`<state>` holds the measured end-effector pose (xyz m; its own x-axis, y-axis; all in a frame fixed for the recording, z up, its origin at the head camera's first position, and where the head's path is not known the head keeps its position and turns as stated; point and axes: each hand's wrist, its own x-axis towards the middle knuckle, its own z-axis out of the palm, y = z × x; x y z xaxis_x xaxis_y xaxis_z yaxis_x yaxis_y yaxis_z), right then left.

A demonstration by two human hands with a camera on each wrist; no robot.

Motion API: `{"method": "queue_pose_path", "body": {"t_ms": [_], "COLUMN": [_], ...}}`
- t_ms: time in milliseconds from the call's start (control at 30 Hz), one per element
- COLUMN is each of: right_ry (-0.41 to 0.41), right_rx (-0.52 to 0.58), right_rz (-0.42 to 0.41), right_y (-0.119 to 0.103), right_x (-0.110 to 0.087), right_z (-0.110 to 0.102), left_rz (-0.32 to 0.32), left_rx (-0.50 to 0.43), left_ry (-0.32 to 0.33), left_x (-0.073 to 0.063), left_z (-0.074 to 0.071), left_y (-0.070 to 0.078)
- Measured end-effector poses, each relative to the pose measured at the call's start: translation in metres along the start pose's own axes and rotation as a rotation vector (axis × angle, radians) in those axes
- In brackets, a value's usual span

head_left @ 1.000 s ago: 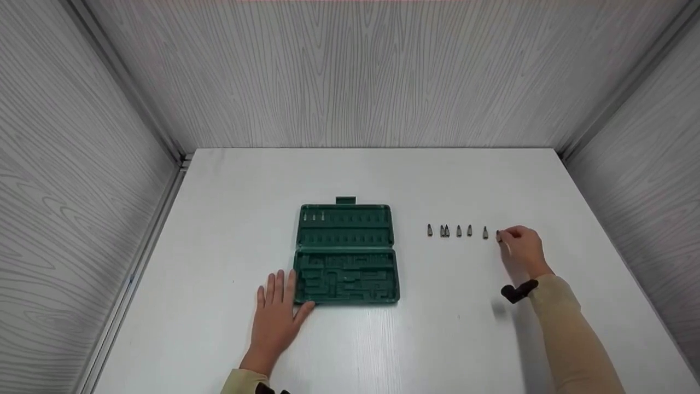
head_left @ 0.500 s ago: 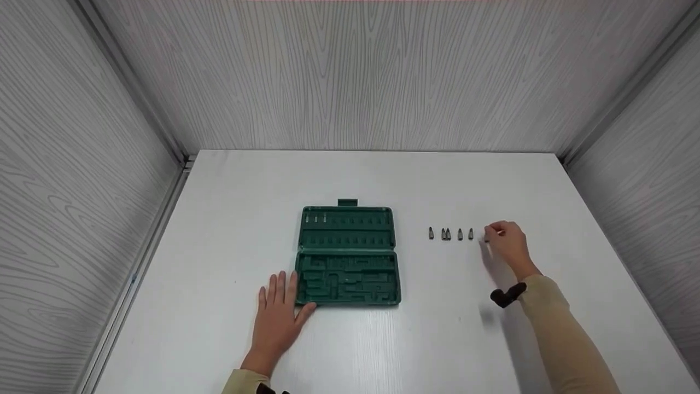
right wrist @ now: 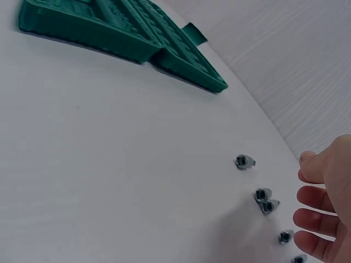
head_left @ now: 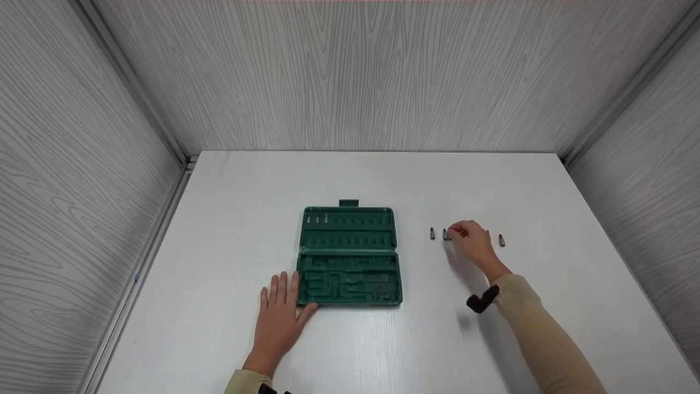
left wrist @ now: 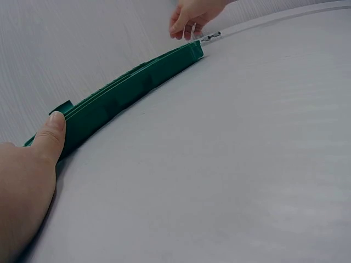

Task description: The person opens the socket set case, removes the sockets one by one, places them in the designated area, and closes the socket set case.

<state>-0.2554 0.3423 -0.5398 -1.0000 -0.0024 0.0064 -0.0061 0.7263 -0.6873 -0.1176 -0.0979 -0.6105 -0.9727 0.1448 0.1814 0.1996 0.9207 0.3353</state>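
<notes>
A green plastic bit case [head_left: 350, 250] lies unfolded on a white table [head_left: 191, 230] at the centre of the head camera's frame, its latch tab [head_left: 349, 203] at the far edge and three small silver pieces [head_left: 317, 219] seated in the upper-left slots. A person's left hand [head_left: 277, 323], at lower centre-left, rests palm down with fingers straight and slightly spread; its thumb touches the case's near edge, and the left wrist view shows the thumb against the case's green side wall. At right of centre, the right hand [head_left: 471, 243] is poised over a row of short metal screwdriver bits [head_left: 432, 233], fingers bent and thumb close to the forefinger; whether anything is pinched there cannot be told. In the right wrist view, five bits are scattered down the lower right of the frame beside the fingers, two of them touching. Tan sleeves [head_left: 538, 334] cover both forearms, a black device [head_left: 483, 299] sits at the right cuff, and grey wood-grain panels [head_left: 350, 76] rise behind.
</notes>
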Motion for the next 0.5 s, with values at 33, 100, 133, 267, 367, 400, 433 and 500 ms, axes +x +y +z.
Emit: {"method": "queue_pose_path", "body": {"t_ms": [33,100,133,267,367,400,433,500], "right_ry": [-0.009,-0.023,-0.031,-0.061,-0.07,-0.072,-0.074,-0.075], "right_rx": [0.01,0.021,0.029,0.032,0.033,0.033,0.036,0.043], "right_rz": [-0.013,-0.033,-0.045,-0.109,-0.147,-0.153,-0.167,-0.19], "right_y": [-0.002,-0.009,-0.012,-0.026,-0.038,-0.042,-0.047,-0.056], "right_x": [0.0,0.0,0.0,0.0,0.002,0.003,0.004,0.006], "right_z": [0.005,0.013,0.017,0.031,0.042,0.047,0.052,0.062], "left_rz": [0.0,0.001,0.002,0.004,0.002,0.0,-0.002,-0.004], "left_rx": [0.0,-0.002,-0.002,-0.011,-0.013,-0.01,-0.008,-0.009], "left_ry": [-0.001,0.002,0.004,0.012,0.005,0.001,0.0,-0.001], "left_x": [0.0,0.0,0.0,0.0,0.0,0.0,0.0,0.0], "left_z": [0.0,0.0,0.0,0.001,0.001,0.001,0.001,0.0], "left_y": [0.0,0.001,0.002,0.003,0.002,0.001,0.001,0.0]}}
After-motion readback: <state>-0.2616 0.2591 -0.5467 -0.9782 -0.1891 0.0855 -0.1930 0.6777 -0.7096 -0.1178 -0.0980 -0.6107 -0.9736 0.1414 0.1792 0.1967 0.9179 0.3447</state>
